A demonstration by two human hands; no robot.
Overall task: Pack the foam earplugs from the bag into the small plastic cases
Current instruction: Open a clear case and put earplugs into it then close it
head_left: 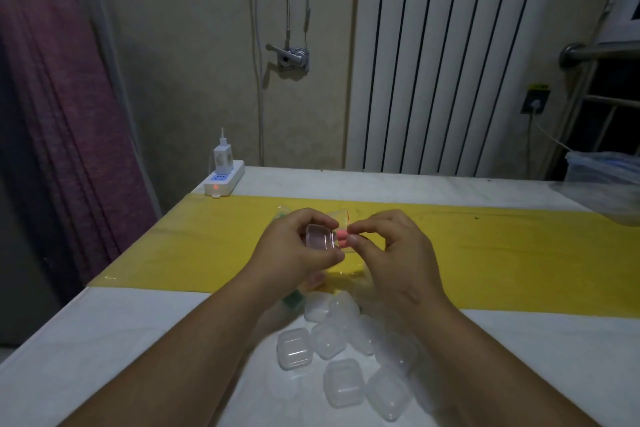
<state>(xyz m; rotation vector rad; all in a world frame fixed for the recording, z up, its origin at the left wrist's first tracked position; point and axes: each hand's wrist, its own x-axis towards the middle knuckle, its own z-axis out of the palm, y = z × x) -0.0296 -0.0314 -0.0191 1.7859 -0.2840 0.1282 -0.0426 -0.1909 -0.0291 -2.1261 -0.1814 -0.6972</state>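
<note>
At the left of the frame, a white power strip (pixel 224 179) lies on the white table (pixel 104 357). In the middle, the left hand (pixel 294 253) curls its fingers around a small clear plastic case (pixel 321 236). Just right of it, the right hand (pixel 398 253) pinches pink foam earplugs (pixel 343 240) against the case's edge, and more clear plastic cases (pixel 346 350) lie below the hands.

A white table (pixel 121 340) has a broad yellow strip (pixel 502 253) across its middle. At its far left corner lies a white power strip (pixel 224 179) with a red light lit and a white charger (pixel 222 158) plugged upright into it. Behind are a ribbed white radiator (pixel 450 62), a metal crank handle (pixel 291 59) on the wall, and a purple curtain (pixel 59 114) at left.
</note>
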